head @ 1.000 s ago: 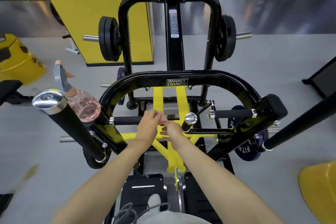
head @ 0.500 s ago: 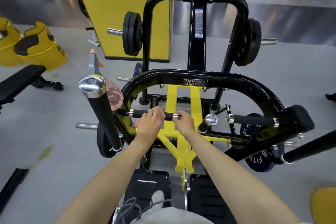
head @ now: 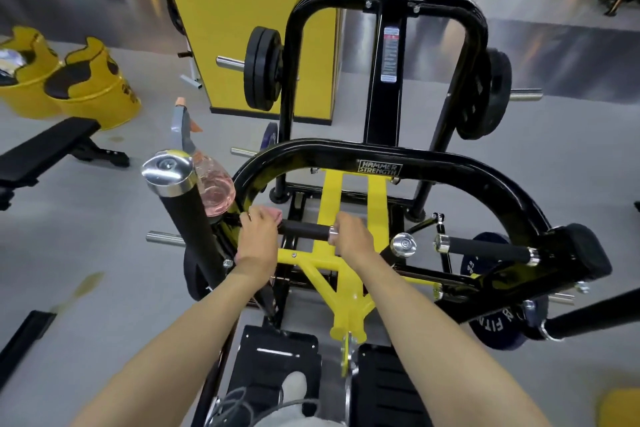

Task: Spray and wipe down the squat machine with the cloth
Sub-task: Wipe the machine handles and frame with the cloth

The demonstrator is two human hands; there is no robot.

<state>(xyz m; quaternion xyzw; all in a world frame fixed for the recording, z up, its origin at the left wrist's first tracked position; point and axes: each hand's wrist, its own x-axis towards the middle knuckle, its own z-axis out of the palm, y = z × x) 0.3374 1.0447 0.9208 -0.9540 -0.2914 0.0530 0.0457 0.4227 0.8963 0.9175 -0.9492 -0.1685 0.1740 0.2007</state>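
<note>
A: Cloth position?

B: The pink cloth (head: pixel 274 213) is seen on the black handle (head: pixel 304 229) of the squat machine (head: pixel 433 158). It is mostly hidden under the left hand (head: pixel 258 241), so only its edges are visible.

A: Fingers?

B: The left fingers (head: pixel 255 217) are curled round cloth and handle together. The right hand (head: pixel 353 241) is clenched on the chrome end of the same handle.

A: Spray bottle?

B: The spray bottle (head: pixel 213 189) is not held. It is seen by the frame, just behind the padded post (head: pixel 192 215). How it is supported cannot be told.

A: Handling?

B: The cloth is judged soft, light and easily bunched, so it is best wrapped fully round the grip and slid along it. The grip looks like rubber or foam, so drag is expected rather than slip. The machine is judged heavy and stiff. A pivot in the handle cannot be ruled out, so bracing with the right hand is sensible. The bottle is judged light and part full, and is best taken at the neck, under the trigger.
</note>
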